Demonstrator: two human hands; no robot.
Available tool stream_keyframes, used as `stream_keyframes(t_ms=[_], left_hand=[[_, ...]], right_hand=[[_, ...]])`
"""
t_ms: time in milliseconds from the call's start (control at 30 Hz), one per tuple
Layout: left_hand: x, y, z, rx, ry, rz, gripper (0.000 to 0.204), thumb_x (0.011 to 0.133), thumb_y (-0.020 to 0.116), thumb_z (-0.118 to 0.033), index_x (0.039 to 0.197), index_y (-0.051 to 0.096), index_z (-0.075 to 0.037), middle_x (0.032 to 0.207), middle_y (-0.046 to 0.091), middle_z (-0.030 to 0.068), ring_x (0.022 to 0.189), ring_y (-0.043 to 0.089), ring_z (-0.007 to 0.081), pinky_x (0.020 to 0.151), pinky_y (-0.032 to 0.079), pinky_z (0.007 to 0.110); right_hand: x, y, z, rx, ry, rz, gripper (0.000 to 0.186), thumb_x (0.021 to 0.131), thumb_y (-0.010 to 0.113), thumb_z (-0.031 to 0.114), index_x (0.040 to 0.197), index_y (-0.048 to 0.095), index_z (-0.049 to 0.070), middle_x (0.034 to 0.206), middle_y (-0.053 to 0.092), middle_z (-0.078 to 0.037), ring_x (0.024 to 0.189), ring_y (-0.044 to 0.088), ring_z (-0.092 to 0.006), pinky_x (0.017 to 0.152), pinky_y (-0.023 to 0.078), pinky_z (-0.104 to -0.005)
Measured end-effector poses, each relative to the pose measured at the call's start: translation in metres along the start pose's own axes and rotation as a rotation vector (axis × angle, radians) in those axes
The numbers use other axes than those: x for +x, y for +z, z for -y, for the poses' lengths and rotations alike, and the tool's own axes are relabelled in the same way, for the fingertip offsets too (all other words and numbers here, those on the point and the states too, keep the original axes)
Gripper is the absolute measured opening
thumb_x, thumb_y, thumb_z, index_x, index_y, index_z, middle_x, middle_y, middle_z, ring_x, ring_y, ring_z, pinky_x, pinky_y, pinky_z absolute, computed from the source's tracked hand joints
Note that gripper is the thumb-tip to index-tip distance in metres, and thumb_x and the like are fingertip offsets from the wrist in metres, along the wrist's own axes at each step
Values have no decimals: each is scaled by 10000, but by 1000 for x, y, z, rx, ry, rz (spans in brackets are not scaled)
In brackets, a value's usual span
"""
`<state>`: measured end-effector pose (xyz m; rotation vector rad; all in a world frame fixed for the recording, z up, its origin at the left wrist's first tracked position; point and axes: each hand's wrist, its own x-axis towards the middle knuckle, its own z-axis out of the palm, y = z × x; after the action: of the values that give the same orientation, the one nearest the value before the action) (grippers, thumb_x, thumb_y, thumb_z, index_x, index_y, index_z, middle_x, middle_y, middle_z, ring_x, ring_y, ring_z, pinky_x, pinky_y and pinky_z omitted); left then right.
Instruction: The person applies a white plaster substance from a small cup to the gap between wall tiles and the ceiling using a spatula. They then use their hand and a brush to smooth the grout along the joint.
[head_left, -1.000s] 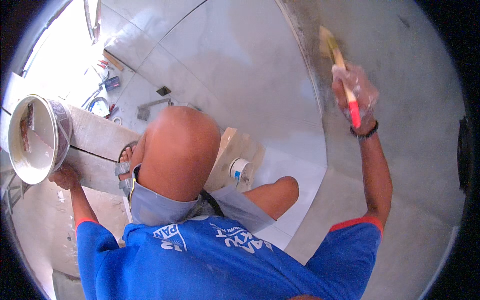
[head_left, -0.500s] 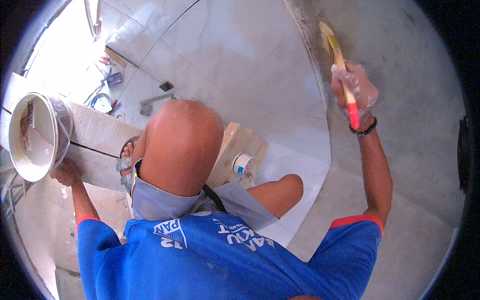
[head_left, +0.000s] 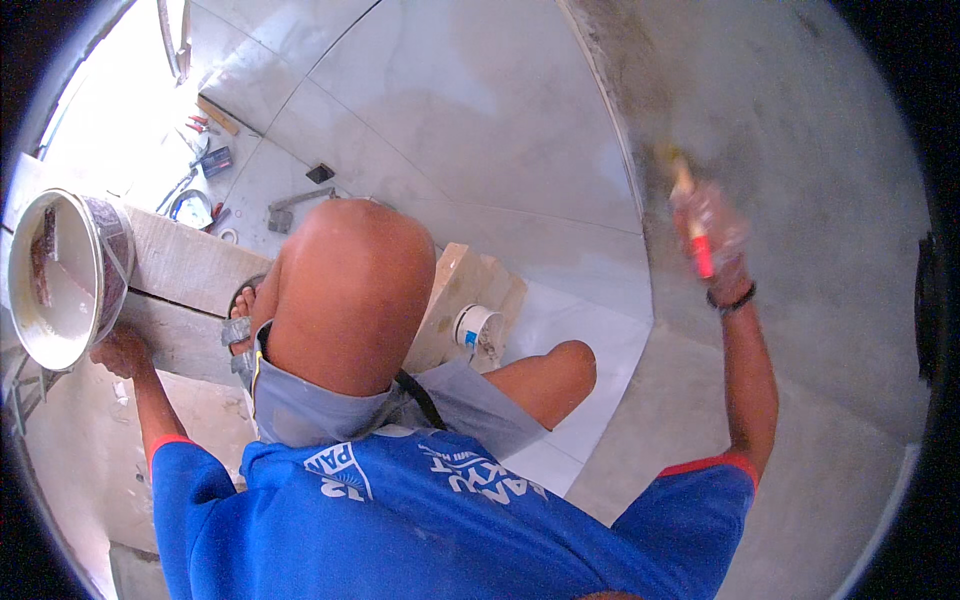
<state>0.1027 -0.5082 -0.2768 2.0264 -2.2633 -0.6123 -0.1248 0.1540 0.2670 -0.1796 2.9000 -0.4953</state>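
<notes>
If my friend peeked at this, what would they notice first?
Probably the bright blue shirt, filling the bottom middle. Next, the red-ended paintbrush in the right hand, toward the upper right. Then the big round bucket at the far left, just above the left hand.

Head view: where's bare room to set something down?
Tiled floor between the small black square and the grey surface; plank between the bucket at the left hand and the sandalled foot. Crowded: scattered tools left of the square, and around the wood and white tub.
</notes>
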Motion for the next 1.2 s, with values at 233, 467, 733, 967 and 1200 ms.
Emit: stream_keyframes(t_ms=[233,467,733,967,1200], left_hand=[[9,9,10,-25,16,-52,666,776,683,-431,1116,386,58,1036,610,261,973,619,436,869,494,509],[-17,-21,-16,8,3,-8,642,771,678,-429,1109,407,46,1043,618,250,982,622,423,857,500,503],[-7,-4,-6,-31,-68,-24,686,765,667,-495,1143,414,19,1055,618,235,994,620,408,861,495,510],[-4,-6,1,-19,-44,-22,777,744,640,-604,1161,416,13,1063,604,230,999,617,398,846,498,511],[-10,-7,9,-16,153,-38,726,771,608,-597,1161,494,4,1116,578,225,999,605,399,822,489,515]], right_hand=[[-3,-4,7,-745,-437,-61,164,827,676,190,947,608,101,784,616,-59,644,598,-222,534,497,-346],[-67,16,-16,-882,-397,111,215,777,674,69,978,600,75,833,602,-125,687,615,-298,555,514,-394],[84,70,104,-693,-808,-83,246,794,658,93,1037,624,95,805,569,-104,692,612,-262,533,509,-357],[190,92,193,-582,-1144,-266,197,821,626,146,1015,626,106,857,621,-84,672,623,-224,555,516,-338],[56,52,109,-945,-609,125,184,807,626,102,987,601,73,816,597,-113,668,621,-263,527,503,-366]])
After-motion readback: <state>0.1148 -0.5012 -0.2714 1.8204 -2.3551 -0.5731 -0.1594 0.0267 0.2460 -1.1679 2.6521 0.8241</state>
